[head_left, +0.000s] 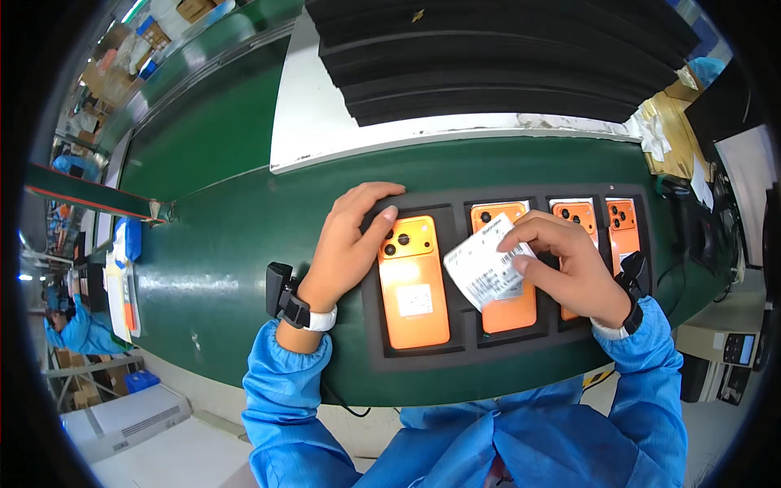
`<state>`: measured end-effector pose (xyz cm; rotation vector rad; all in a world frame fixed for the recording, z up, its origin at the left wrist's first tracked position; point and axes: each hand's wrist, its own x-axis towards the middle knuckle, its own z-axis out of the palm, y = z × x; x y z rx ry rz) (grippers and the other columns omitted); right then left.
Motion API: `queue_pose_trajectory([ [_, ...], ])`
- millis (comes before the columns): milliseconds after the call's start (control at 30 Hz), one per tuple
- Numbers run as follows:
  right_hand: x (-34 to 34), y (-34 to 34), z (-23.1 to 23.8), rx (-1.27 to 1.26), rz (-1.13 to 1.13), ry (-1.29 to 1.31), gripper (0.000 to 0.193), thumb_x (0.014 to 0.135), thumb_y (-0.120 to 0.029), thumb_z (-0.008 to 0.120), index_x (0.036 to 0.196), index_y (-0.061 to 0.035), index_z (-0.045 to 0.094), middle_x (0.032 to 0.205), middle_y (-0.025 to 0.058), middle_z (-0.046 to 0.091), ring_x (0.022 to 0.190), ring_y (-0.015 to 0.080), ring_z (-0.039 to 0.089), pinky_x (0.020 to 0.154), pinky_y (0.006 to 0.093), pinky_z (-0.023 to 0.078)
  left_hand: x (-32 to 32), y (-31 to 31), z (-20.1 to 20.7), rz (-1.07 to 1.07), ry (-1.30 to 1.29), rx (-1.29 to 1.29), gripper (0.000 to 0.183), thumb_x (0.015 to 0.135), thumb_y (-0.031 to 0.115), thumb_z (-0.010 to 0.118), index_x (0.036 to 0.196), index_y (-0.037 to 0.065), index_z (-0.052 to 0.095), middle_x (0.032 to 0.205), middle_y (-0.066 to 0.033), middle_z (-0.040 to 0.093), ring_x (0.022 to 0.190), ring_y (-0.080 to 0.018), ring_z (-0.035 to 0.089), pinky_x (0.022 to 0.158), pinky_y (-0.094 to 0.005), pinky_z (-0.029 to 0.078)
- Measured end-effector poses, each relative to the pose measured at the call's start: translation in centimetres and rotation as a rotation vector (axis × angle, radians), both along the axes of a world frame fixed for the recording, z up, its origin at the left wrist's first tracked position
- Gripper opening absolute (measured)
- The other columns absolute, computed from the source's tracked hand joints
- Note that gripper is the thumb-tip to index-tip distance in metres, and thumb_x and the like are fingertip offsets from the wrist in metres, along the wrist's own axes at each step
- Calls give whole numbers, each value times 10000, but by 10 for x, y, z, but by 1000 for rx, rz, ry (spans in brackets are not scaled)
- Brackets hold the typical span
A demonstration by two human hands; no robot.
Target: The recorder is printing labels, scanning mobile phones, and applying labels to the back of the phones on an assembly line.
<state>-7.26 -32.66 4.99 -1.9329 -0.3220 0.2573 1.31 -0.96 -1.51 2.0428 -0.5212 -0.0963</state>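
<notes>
A dark grey foam tray (407,359) lies on the green bench, with several orange phones in its cut-outs, their camera sides up. My left hand (346,240) rests on the tray's left edge with fingers stretched out, thumb at the upper corner of the leftmost phone (417,276). That phone bears a small white label (415,300). Between thumb and fingers of my right hand (565,264) is a white printed label sheet (482,264) with barcodes, tilted above the second phone (512,315) and partly covering it. My right hand partly hides the third phone (574,213). The fourth phone (622,236) sits at the right.
A stack of black foam sheets (504,65) lies on a white board (297,122) behind the tray. Dark equipment with cables and a beige device with a small screen (738,349) stand at right. At far left, a person in blue (85,329) is near another bench.
</notes>
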Motion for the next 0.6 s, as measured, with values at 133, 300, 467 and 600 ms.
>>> queue_pose_trajectory([
  [133,6,-1,-18,-96,-38,-43,262,935,-6,699,1190,-5,761,1050,111,736,793,160,636,738,307,522,0,0,2,-19,-8,7,266,1059,92,594,1280,-9,705,1285,-143,713,1185,-263,680,1049,-353,504],
  [300,9,2,-19,-155,-69,-25,256,915,5,715,1167,5,755,1001,105,710,780,158,630,723,306,518,0,4,0,-33,-10,9,281,1052,64,584,1299,-2,700,1312,-149,709,1218,-291,672,1073,-367,494],
  [467,9,2,-18,-174,-66,-52,290,877,35,727,1166,16,742,1013,109,676,775,160,627,716,310,520,1,4,3,-59,-31,40,303,1046,49,578,1323,2,692,1339,-160,702,1258,-315,655,1106,-382,478],
  [600,9,1,-18,-171,-60,-51,295,871,43,728,1165,16,743,1015,110,671,773,162,626,711,309,522,-1,6,3,-70,-22,29,321,1046,40,571,1344,5,687,1380,-172,685,1307,-329,634,1135,-395,463],
])
